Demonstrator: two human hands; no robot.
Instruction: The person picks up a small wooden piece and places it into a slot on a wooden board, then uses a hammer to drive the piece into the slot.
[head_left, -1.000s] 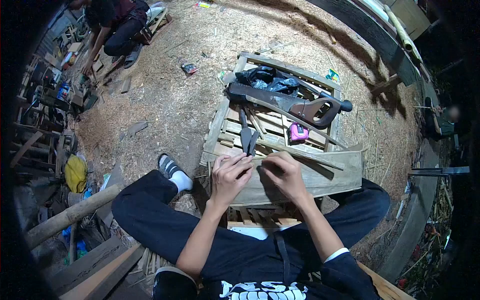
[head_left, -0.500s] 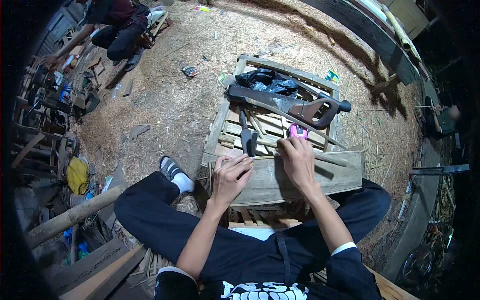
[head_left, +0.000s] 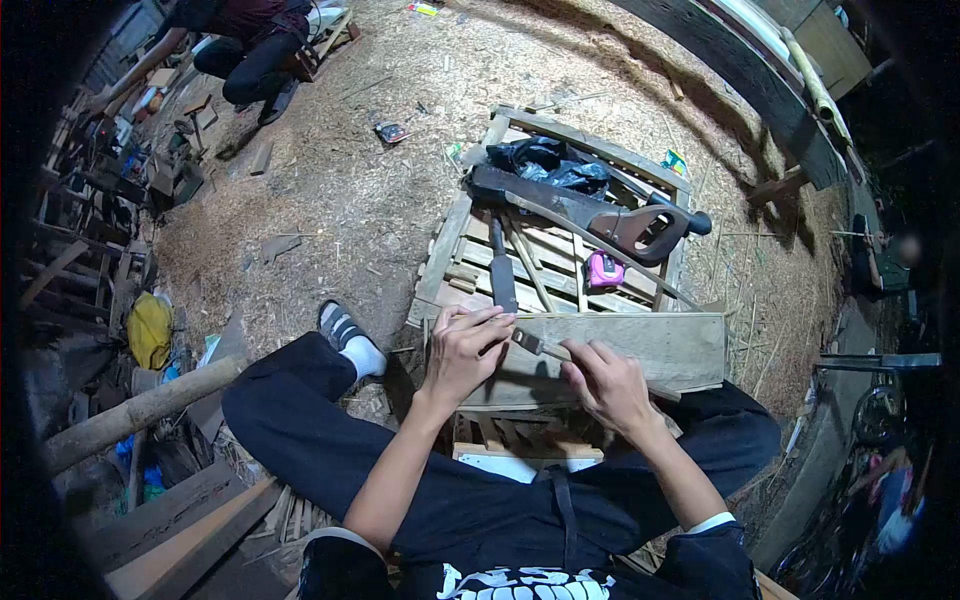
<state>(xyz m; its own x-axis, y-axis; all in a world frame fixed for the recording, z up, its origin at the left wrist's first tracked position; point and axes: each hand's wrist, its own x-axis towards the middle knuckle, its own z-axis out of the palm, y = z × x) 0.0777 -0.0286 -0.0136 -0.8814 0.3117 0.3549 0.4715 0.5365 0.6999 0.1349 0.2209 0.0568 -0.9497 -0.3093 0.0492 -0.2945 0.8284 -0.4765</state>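
Note:
My left hand (head_left: 463, 352) rests at the left part of a grey wooden board (head_left: 660, 345) across my lap. Its fingers are curled together, and whatever they pinch is hidden. My right hand (head_left: 610, 385) grips a wooden-handled tool with a short, flat dark metal end (head_left: 527, 341), which points at my left fingertips over the board. Just beyond my left fingers, a long dark flat metal blade (head_left: 503, 280) with a narrow handle lies on a slatted wooden frame (head_left: 442, 250). A pink tape measure (head_left: 605, 271) and a handsaw (head_left: 560, 205) lie there too.
A black plastic bag (head_left: 550, 165) is on the frame's far end. Wood shavings cover the ground (head_left: 340, 200). At the upper left, another person (head_left: 255, 60) crouches beside scrap wood. A round pole (head_left: 145, 410) lies left of my knee; a thick beam (head_left: 740, 75) crosses the upper right.
My right hand has moved down and nearer me with the wooden-handled tool, uncovering the tape measure. The metal end now lies over the board. My left hand stays nearly in place.

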